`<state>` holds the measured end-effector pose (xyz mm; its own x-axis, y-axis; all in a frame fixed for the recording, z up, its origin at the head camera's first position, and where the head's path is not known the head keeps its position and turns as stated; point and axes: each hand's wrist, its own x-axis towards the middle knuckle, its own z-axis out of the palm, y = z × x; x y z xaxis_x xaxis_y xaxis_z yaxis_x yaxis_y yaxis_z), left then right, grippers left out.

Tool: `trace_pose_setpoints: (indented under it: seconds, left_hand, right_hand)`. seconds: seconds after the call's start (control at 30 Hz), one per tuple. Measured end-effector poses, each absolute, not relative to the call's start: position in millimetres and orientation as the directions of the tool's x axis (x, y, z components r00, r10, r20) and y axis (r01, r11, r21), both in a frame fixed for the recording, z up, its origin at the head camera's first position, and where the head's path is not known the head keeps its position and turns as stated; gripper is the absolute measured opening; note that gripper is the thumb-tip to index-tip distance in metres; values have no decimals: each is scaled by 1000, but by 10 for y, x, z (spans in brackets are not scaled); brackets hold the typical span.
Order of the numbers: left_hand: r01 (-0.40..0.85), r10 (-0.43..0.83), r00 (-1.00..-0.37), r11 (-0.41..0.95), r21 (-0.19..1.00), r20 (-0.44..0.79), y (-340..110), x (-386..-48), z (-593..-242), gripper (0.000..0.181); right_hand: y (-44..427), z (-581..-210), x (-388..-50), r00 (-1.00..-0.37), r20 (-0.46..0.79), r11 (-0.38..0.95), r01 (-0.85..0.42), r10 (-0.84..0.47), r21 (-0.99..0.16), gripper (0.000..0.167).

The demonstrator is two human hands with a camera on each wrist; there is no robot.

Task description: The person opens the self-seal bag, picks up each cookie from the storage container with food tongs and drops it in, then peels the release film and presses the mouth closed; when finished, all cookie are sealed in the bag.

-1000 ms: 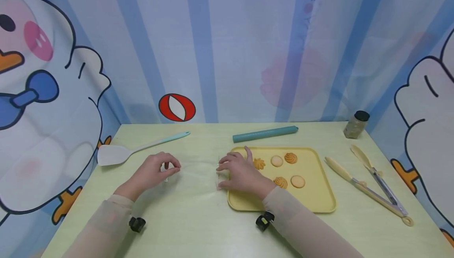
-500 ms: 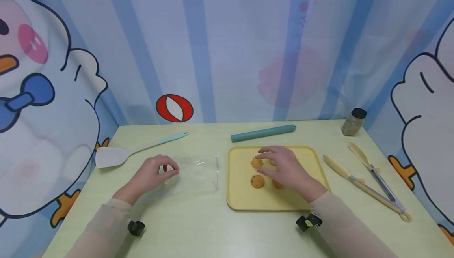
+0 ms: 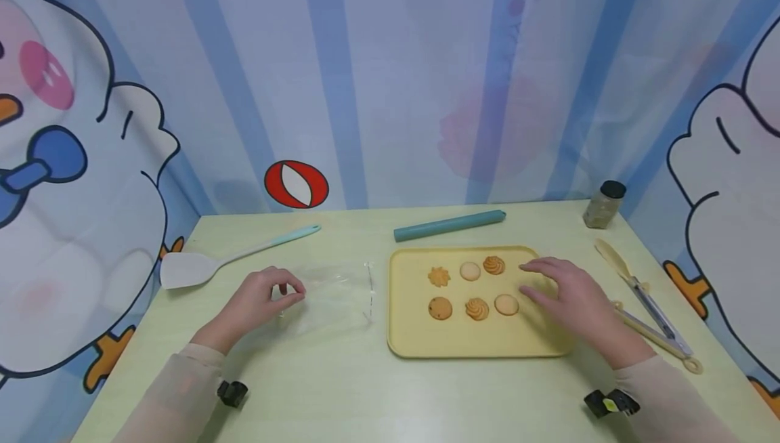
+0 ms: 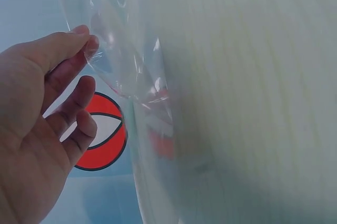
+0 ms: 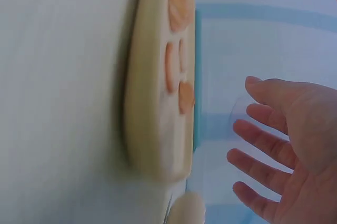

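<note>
Between thumb and index finger, my left hand [image 3: 258, 306] pinches the edge of a clear plastic bag [image 3: 335, 294]. The left wrist view shows the bag's film [image 4: 118, 50] hanging from those fingertips. My right hand [image 3: 575, 304] hovers over the right end of a yellow tray [image 3: 420, 341], its fingers spread and holding nothing. Nearest to that hand on the tray are a pale round cookie [image 3: 506, 305] and a swirled cookie [image 3: 494, 265]. A flower-shaped cookie [image 3: 439, 276], a dotted round cookie [image 3: 440, 308] and others lie farther left on it.
A white spatula [image 3: 191, 271] with a mint handle lies at the left. Behind the tray is a teal cylindrical stick [image 3: 449, 225]. Tongs [image 3: 655, 307] lie to the right, partly behind the right hand. A black-lidded jar [image 3: 604, 206] stands at the back right corner.
My right hand has left the bag's right edge and moved right across the tray to its right end, uncovering the cookies. The left hand keeps its pinch on the bag.
</note>
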<state>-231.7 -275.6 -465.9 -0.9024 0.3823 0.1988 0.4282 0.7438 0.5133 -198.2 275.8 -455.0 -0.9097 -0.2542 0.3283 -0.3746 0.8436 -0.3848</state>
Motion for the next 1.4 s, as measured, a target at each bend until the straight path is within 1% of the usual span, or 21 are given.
trace_pose_setpoints:
  seconds: [0.1, 0.2, 0.37, 0.57, 0.63, 0.77, 0.83, 1.1, 1.2, 1.4]
  left_hand:
    - [424, 380, -904, 745, 514, 195, -2747, -2319, -4657, 11]
    - [419, 379, -906, 746, 517, 188, -2737, -2325, -4658, 11]
    - [407, 378, -910, 747, 526, 168, -2727, -2321, -4674, 11]
    - [405, 382, -911, 746, 529, 157, -2703, -2320, -4673, 11]
    - [403, 383, -911, 747, 529, 154, -2693, -2323, -4666, 11]
    - [392, 375, -916, 754, 527, 144, -2683, -2324, -4653, 11]
    - [387, 371, -918, 759, 524, 141, -2681, -2322, -4649, 11]
    - [386, 371, -918, 762, 519, 139, -2684, -2295, -4642, 8]
    - [385, 372, -918, 762, 520, 135, -2679, -2290, -4638, 8]
    - [386, 373, -918, 761, 522, 135, -2669, -2293, -4614, 8]
  right_hand:
    - [3005, -4579, -1923, -914, 343, 860, -347, -218, -376, 41]
    - [3259, -4611, -1872, -925, 344, 883, -293, -164, -367, 50]
    - [3674, -4642, -1794, -958, 278, 916, -176, -74, -361, 69]
    - [4032, -4706, -1714, -967, 253, 923, -110, -14, -368, 81]
    - [4104, -4725, -1702, -973, 229, 932, -70, 15, -357, 87]
    - [4193, -4738, -1712, -987, 138, 954, 33, 77, -298, 105]
    - [4226, -4745, -1723, -991, 95, 958, 61, 91, -281, 112]
    - [4301, -4771, -1772, -996, -60, 954, 82, 67, -289, 119]
    - [4303, -4761, -1783, -995, -81, 956, 75, 54, -284, 119]
    - [4298, -4772, -1788, -994, -84, 953, 98, 76, -288, 120]
